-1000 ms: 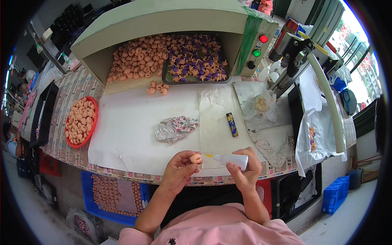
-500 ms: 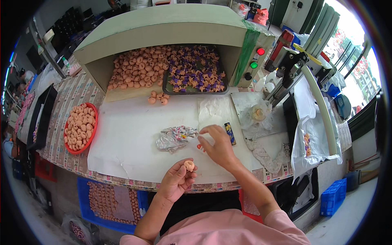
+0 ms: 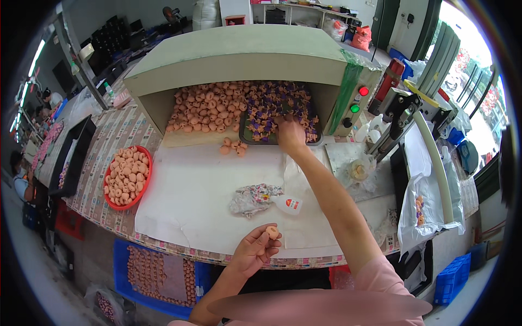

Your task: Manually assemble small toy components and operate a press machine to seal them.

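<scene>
Left hand (image 3: 255,251) low over the near edge of the work table, palm up, thumb and fingers closed around one round peach piece (image 3: 272,232). Piece stood out at the fingertips, near-round, no clear long axis; too small in view to tell which way its opening faced.

Right hand (image 3: 292,133) stretched far forward, over the near half of a dark tray (image 3: 260,143) filled with small purple-and-orange pieces (image 3: 265,111). Fingertips were lost among them; could not tell how far apart they stood or whether they had hold of one.

White bottle (image 3: 288,204) lay on its side on the white paper (image 3: 187,187); orange-red label with print too fine to make out. Long axis ran roughly left to right, narrow end leftward against a crumpled wrapper (image 3: 250,202), base rightward. More peach pieces heaped left of the tray; others in a red basket (image 3: 143,190) on the left.
</scene>
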Available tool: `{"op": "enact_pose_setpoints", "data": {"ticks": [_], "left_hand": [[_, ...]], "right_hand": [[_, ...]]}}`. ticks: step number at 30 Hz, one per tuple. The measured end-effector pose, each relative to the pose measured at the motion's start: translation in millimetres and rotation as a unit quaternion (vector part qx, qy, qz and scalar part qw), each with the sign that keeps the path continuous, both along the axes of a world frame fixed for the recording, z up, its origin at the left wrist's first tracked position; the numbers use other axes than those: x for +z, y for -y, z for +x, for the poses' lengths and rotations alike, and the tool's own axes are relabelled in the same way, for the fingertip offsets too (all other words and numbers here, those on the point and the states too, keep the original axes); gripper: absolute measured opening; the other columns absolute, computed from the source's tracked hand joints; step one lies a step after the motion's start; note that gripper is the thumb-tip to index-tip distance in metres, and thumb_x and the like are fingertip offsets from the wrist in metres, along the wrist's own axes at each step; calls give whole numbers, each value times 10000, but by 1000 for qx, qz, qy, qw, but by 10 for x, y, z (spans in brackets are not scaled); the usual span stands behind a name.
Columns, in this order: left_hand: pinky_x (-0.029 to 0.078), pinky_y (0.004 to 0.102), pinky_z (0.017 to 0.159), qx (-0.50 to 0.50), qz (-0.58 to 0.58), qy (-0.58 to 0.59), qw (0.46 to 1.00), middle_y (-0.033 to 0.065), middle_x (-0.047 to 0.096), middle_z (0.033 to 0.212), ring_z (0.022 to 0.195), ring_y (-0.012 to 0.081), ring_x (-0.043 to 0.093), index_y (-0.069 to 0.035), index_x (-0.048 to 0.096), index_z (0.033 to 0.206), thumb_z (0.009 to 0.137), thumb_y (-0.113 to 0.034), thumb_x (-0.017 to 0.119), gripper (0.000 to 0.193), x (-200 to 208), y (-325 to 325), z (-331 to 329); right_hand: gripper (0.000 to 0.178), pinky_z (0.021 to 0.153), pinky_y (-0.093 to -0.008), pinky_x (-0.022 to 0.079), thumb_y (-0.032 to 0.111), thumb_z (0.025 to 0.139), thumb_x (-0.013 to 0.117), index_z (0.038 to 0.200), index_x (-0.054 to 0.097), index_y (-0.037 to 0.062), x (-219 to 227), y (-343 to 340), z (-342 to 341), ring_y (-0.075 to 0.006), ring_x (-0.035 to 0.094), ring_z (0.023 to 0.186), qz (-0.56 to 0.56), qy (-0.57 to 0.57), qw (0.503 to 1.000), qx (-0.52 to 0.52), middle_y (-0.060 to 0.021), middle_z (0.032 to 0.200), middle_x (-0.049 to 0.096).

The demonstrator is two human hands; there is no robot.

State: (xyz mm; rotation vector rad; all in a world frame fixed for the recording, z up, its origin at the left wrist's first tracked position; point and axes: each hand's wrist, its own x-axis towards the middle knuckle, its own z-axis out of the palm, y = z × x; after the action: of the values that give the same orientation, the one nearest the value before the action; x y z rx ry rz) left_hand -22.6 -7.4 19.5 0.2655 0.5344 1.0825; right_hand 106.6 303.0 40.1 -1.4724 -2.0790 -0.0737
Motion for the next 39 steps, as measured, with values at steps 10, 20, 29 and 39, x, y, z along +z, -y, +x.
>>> {"op": "enact_pose_setpoints", "data": {"ticks": [10, 20, 29, 39], "left_hand": [[562, 265, 829, 6, -20, 26, 999, 91, 637, 1101, 964, 161, 647, -58, 530, 1277, 927, -111, 597, 360, 1, -113, -139], [560, 276, 823, -9, 37, -36, 999, 84, 634, 1098, 948, 158, 643, -30, 550, 1252, 893, -108, 648, 380, -109, -229, 51], [580, 245, 645, -69, 46, -135, 987, 100, 681, 920, 729, 141, 668, -6, 633, 1078, 817, -148, 743, 317, -103, -142, 180], [584, 240, 593, -110, 17, -150, 982, 113, 685, 871, 689, 149, 678, 13, 641, 993, 795, -87, 753, 247, -12, -171, 301]], "right_hand": [[141, 673, -245, 485, 53, 836, 670, 962, 622, 12, 234, 1053, 322, -84, 589, 777, -209, -346, 902, 150, -33, 918, 631], [253, 783, -256, 526, -12, 823, 694, 1074, 672, 7, 223, 2468, 698, -145, 641, 925, -317, -373, 842, 227, -103, 1003, 671], [224, 757, -283, 535, -33, 743, 748, 960, 714, 15, 242, 2597, 955, -182, 668, 853, -293, -340, 856, 257, -100, 939, 699], [254, 733, -294, 540, -63, 687, 763, 918, 730, 37, 207, 2621, 1122, -197, 678, 834, -324, -346, 841, 259, -89, 897, 711]]}}
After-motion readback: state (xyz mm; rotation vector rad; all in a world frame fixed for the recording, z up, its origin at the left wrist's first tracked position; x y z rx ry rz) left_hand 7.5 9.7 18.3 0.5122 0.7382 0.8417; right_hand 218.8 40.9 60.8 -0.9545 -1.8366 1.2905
